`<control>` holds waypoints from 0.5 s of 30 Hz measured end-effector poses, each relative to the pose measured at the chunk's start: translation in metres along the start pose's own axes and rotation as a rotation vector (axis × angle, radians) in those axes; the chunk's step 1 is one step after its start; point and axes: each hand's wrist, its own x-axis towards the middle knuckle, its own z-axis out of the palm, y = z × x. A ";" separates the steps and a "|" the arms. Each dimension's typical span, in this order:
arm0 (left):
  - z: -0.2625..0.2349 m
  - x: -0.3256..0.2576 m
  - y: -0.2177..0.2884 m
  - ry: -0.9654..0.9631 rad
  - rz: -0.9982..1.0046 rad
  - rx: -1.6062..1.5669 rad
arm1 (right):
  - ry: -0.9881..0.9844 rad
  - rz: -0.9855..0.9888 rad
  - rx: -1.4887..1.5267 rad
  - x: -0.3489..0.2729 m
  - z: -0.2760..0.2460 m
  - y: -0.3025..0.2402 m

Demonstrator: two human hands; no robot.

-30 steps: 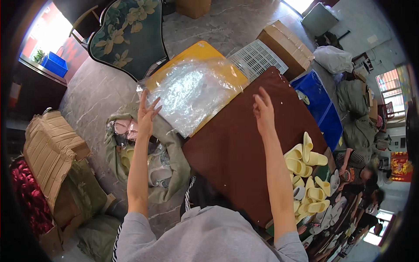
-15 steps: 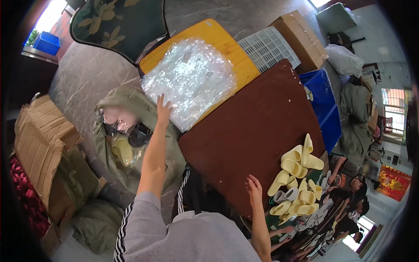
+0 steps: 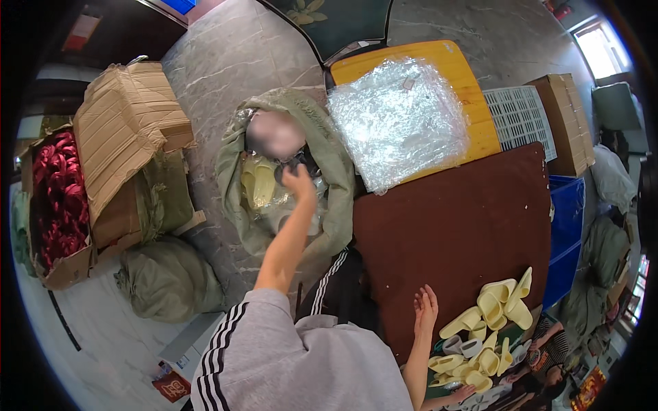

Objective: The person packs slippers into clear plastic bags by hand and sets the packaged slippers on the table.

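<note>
My left hand is down inside the mouth of an olive woven sack, at a black slipper. Its fingertips are hidden against the dark slipper, so I cannot tell whether they grip it. Beside it in the sack are a pale yellow slipper in clear wrapping and a blurred pinkish item. Over the near part of the brown-covered table, my right hand hangs open with its fingers stretched out, holding nothing. Several pale yellow slippers lie heaped to its right, with grey ones among them.
A stack of clear plastic bags covers most of a yellow wooden tabletop. Blue crates stand beyond the table on the right. At left are an open cardboard box with shiny red material and another tied sack. Other people sit at lower right.
My left hand has moved from the clear plastic bags into the sack. My right hand stays open over the table. The view has swung left.
</note>
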 end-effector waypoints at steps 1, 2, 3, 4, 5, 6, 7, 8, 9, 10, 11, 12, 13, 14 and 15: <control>-0.008 0.019 -0.005 0.111 -0.036 0.137 | 0.007 -0.007 0.005 0.001 0.000 0.004; -0.013 0.042 -0.009 0.041 -0.143 0.017 | 0.008 0.013 -0.012 0.001 -0.001 0.008; -0.022 0.072 -0.014 -0.017 -0.242 -0.096 | -0.004 0.043 -0.026 0.002 -0.001 0.014; -0.022 0.090 -0.014 -0.135 -0.384 -0.177 | 0.018 0.037 -0.017 0.001 -0.004 0.020; -0.019 0.105 -0.013 -0.253 -0.530 -0.255 | 0.024 0.062 -0.034 -0.001 -0.008 0.025; -0.012 0.122 -0.011 -0.256 -0.568 -0.262 | 0.019 0.089 -0.049 -0.001 -0.010 0.031; -0.006 0.132 -0.011 -0.294 -0.533 -0.307 | 0.030 0.086 -0.037 -0.002 -0.013 0.035; 0.004 0.133 -0.010 -0.341 -0.505 -0.349 | 0.042 0.110 -0.061 -0.003 -0.016 0.040; 0.012 0.136 -0.008 -0.431 -0.650 -0.416 | 0.051 0.136 -0.084 -0.004 -0.019 0.045; 0.011 0.143 -0.011 -0.437 -0.643 -0.408 | 0.051 0.140 -0.073 -0.004 -0.017 0.048; 0.008 0.152 -0.013 -0.366 -0.641 -0.369 | 0.038 0.144 -0.103 -0.003 -0.015 0.050; 0.009 0.144 -0.014 -0.304 -0.657 -0.329 | 0.046 0.148 -0.142 -0.006 -0.020 0.049; 0.009 0.137 -0.012 -0.239 -0.687 -0.435 | 0.034 0.126 -0.115 -0.006 -0.022 0.050; 0.001 0.126 -0.013 -0.236 -0.691 -0.430 | 0.036 0.132 -0.117 -0.008 -0.024 0.053; -0.006 0.108 -0.011 -0.241 -0.579 -0.451 | 0.041 0.115 -0.108 -0.011 -0.026 0.052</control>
